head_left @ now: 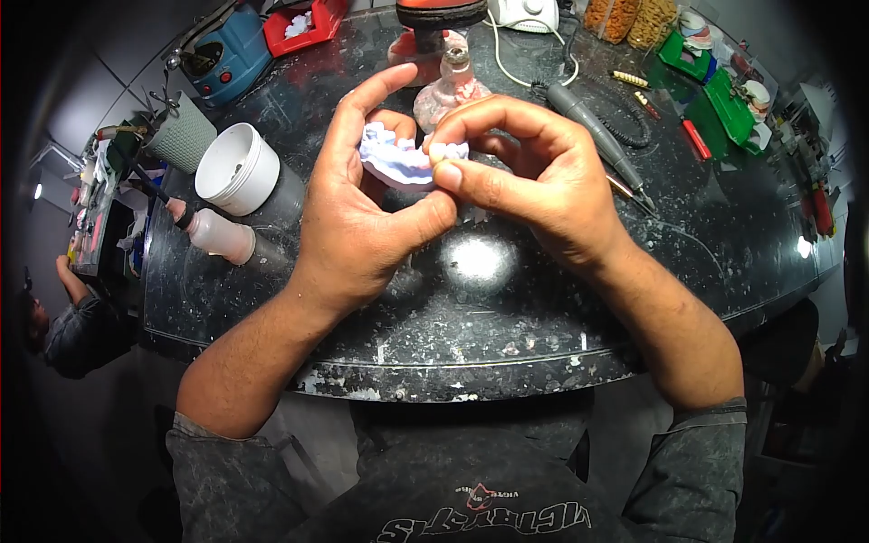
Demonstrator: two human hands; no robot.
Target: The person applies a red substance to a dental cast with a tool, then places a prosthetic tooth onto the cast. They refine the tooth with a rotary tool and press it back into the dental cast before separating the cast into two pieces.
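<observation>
A pale lilac dental model (398, 163) with a row of teeth is held up above the dark, speckled table (471, 335). My left hand (362, 199) grips its left side and front edge, the thumb below and the index finger raised behind. At the model's right end, the thumb and fingertips of my right hand (539, 176) pinch it near the teeth. Whether a small separate piece lies between those fingertips is too small to tell. Just behind the hands stands a pinkish, plaster-stained stand (450, 90).
On the left are a white tub (237, 169), a bottle (220, 235), a grey-green basket (181, 134) and a blue machine (224, 56). A grey handpiece (597, 136) lies right, near green trays (731, 110) and a red pen (696, 140). Another person (77, 326) is far left.
</observation>
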